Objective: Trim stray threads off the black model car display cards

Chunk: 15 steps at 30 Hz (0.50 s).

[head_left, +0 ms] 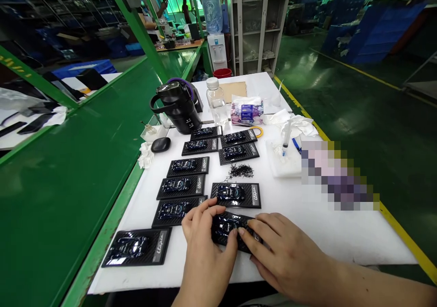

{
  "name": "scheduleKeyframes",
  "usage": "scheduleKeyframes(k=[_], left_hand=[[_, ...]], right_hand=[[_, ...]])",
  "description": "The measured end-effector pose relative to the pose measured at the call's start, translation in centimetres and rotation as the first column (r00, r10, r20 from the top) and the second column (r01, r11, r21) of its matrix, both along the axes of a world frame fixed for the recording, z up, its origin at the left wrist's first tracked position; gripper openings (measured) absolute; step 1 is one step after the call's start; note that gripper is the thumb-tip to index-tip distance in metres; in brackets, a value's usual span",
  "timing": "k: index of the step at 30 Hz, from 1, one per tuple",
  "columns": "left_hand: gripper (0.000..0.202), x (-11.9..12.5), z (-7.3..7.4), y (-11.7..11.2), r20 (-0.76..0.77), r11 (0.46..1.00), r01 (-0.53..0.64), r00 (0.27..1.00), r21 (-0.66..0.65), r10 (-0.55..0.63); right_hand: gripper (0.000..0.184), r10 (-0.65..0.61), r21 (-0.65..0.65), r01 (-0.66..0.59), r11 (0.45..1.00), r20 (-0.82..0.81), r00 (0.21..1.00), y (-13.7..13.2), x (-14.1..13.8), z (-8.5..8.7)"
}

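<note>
The left hand (205, 257) and right hand (283, 257) close on a black carbon-pattern card (232, 232) from either side, fingers curled narrowly over it and over the glossy dark blue model car (225, 225) on it. The card lies askew near the front edge of the white sheet (327, 239), which runs on past the right hand toward a yellow floor line. Left of the hands, a matching card (136, 248) sits by the sheet's green-railed edge (little margin there), and another (179, 211) almost meets the left hand. Just ahead, a further card (235, 194) lies apart, then a small heap of black fibres (241, 171). Farther off stand more cards (234, 152), a syringe (287, 136), a black thermos (177, 109) and a water bottle (216, 101).
</note>
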State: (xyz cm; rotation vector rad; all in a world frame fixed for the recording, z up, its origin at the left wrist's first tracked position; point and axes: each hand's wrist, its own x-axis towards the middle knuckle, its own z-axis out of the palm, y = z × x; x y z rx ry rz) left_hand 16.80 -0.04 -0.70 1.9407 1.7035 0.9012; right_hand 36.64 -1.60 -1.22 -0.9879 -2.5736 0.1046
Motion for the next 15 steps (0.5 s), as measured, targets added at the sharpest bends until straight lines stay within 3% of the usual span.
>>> scheduleKeyframes(k=[8, 15], left_hand=[[0.024, -0.2, 0.2, 0.1, -0.021, 0.998, 0.051, 0.998, -0.043, -0.052], [0.031, 0.4, 0.9, 0.7, 0.008, 0.995, -0.045, 0.999, -0.094, 0.046]], right_hand=[[0.043, 0.099, -0.074, -0.098, 0.992, 0.017, 0.995, 1.4, 0.8, 0.5], [0.041, 0.070, -0.091, -0.084, 0.992, -0.142, 0.987, 1.1, 1.5, 0.2]])
